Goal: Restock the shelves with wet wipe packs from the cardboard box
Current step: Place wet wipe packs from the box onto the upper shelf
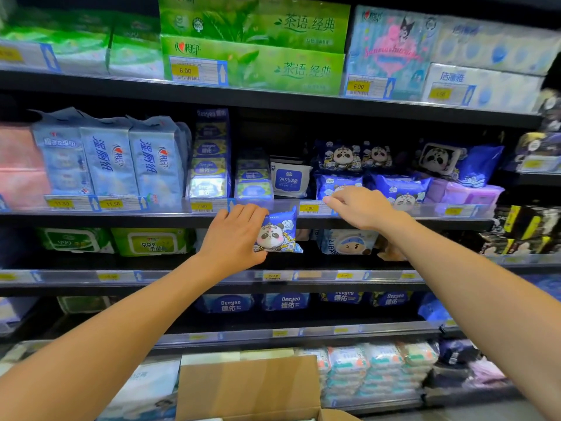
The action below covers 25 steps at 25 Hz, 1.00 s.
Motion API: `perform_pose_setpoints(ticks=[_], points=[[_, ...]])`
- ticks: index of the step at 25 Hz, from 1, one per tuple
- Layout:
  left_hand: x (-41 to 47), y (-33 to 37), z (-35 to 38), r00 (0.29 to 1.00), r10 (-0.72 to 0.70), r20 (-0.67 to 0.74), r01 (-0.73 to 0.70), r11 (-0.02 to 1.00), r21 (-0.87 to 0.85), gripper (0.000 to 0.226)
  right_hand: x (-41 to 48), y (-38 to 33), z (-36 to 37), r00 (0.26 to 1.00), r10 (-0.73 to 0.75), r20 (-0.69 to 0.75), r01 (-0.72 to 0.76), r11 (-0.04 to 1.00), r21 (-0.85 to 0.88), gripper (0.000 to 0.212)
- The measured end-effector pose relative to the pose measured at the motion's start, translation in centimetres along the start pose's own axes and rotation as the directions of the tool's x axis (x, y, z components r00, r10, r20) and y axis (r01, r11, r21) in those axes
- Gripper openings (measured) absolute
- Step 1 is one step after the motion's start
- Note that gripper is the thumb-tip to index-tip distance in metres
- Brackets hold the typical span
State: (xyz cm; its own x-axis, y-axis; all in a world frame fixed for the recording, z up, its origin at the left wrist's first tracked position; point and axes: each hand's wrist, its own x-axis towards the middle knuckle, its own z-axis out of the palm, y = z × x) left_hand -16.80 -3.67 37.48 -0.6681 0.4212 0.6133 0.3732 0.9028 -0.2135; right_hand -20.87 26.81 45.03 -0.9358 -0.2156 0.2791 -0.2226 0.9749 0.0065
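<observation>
1. Nearest to us, well below the 3.90 price tag (308, 208), stands the cardboard box (249, 387) with a flap raised. We cannot see what is inside it.
2. Just below and left of that tag, our left hand (233, 235) clasps a panda wet wipe pack (279, 232) by its left edge. The pack is upright with its printed face toward us, and we judge this is so it goes in face-out.
3. Just right of the tag, our right hand (359, 205) reaches over the clear shelf rail (425, 209) onto the shelved panda packs (400, 188). We cannot tell whether its fingers grip one or only rest there. We judge it is steadying the row or making room.
4. Behind the tag sits a white 99.9% pack (290, 180), with stacked Deeyeo packs (209, 165) further left.
5. In the way: the rail forms a lip which the held pack must clear, and the right hand covers part of the row just right of the tag.
</observation>
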Motion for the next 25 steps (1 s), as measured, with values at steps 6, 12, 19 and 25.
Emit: perform_pose_setpoints(ticks=[6, 12, 19, 25], points=[[0.3, 0.1, 0.3, 1.0, -0.001, 0.002, 0.001, 1.0, 0.004, 0.072, 0.4, -0.7, 0.5, 0.993, 0.083, 0.083, -0.085, 0.996, 0.02, 0.07], [0.4, 0.7, 0.6, 1.0, -0.006, 0.022, 0.005, 1.0, 0.014, 0.073, 0.5, -0.7, 1.1, 0.99, 0.094, 0.102, -0.095, 0.995, 0.004, 0.094], [0.5, 1.0, -0.4, 1.0, 0.013, -0.005, -0.013, 1.0, 0.003, 0.071, -0.3, 0.1, 1.9, 0.999, 0.025, 0.045, -0.019, 0.992, -0.126, 0.098], [2.7, 2.5, -2.3, 0.996, 0.036, -0.077, -0.038, 0.999, -0.026, 0.072, -3.0, -0.1, -0.6, 0.965, 0.042, -0.26, 0.029, 0.965, 0.262, 0.04]])
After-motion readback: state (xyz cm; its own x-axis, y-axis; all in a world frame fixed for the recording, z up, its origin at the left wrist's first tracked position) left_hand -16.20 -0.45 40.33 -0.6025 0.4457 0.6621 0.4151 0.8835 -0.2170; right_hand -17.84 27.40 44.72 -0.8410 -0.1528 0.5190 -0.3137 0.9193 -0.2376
